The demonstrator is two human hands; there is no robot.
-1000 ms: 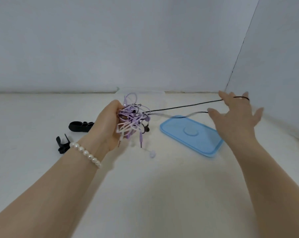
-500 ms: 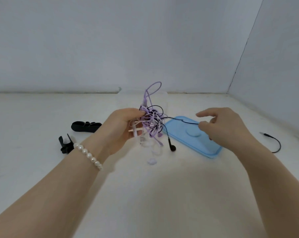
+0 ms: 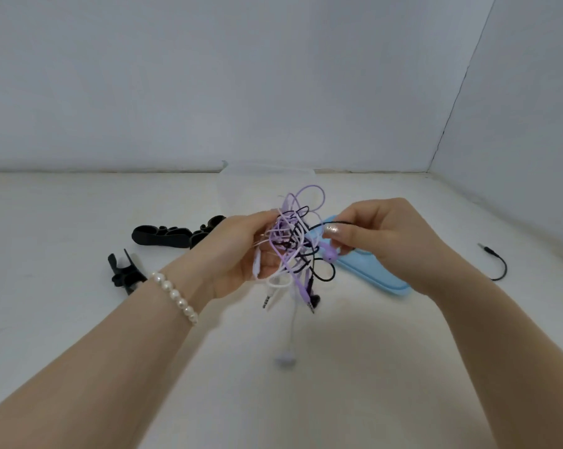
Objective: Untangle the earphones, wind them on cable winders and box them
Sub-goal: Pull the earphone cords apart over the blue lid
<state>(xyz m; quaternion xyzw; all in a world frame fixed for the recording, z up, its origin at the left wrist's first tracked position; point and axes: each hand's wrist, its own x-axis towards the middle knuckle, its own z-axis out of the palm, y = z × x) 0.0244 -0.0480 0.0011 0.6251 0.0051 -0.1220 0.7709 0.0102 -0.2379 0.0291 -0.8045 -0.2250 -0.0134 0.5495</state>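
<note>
Tangle of thin glossy cords

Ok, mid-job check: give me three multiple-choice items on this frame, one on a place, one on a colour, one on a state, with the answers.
1. Where do the black cable winders lie?
A. by the left hand
B. on the blue lid
C. beside the loose plug

2. What colour is the lid on the table?
A. black
B. light blue
C. purple

3. What state is the earphone bundle in?
A. wound on a winder
B. boxed
C. tangled, held off the table

Answers:
1 A: both lie on the table beside the left hand.
2 B: it shows light blue under the right hand.
3 C: purple, white and black cords cross between the two hands.
</note>
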